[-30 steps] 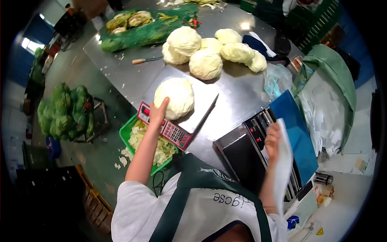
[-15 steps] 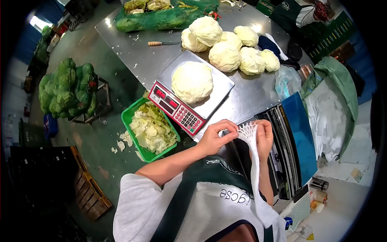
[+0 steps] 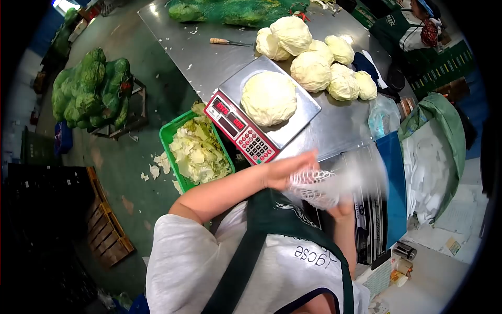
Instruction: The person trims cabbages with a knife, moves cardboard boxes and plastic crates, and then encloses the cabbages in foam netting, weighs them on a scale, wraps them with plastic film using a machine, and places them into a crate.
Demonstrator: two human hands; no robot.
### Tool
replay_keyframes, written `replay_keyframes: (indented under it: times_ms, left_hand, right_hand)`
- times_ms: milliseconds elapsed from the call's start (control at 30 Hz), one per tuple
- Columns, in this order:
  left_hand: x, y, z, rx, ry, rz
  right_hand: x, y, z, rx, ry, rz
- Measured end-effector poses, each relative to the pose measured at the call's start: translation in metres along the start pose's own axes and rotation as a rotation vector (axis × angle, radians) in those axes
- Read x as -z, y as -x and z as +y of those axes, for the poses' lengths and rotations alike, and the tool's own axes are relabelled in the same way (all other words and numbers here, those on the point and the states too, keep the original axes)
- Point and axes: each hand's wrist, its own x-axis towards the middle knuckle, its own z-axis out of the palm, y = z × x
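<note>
My left hand (image 3: 285, 171) is at a white foam net sleeve (image 3: 314, 189), with the mesh stretched across its fingers. My right hand (image 3: 342, 207) grips the lower side of the same sleeve; its fingers are partly hidden. The sleeve's loose end is smeared by motion towards the right, over the folders. Just beyond my hands, a trimmed pale cabbage (image 3: 269, 99) rests on the steel pan of a red-and-white digital scale (image 3: 246, 128). Its red displays are lit, but I cannot read them surely.
More cabbages (image 3: 311, 71) are piled behind the scale, near a wooden-handled knife (image 3: 230, 42). A green crate (image 3: 168, 137) of leaf trimmings stands at left. Netted cabbages (image 3: 94, 91) sit on a stand. Right are folders (image 3: 392, 178) and a sack of white sleeves (image 3: 429, 157). Another person (image 3: 413, 29) is far right.
The foam net sleeve has opened wider, and its tail has swung from hanging down my front up to the right. My right hand has dropped lower. The view has shifted slightly.
</note>
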Motion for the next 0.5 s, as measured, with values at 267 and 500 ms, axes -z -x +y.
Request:
replay_keyframes:
  times_ms: [267,500]
  left_hand:
    - [-0.033,0.017,-0.007,-0.038,-0.608,0.225]
    - [-0.028,0.056,0.061,-0.55,-0.151,0.263]
  right_hand:
    - [0.013,-0.024,-0.059,0.239,-0.354,0.077]
    - [0.008,-0.078,-0.026,0.124,0.865,0.464]
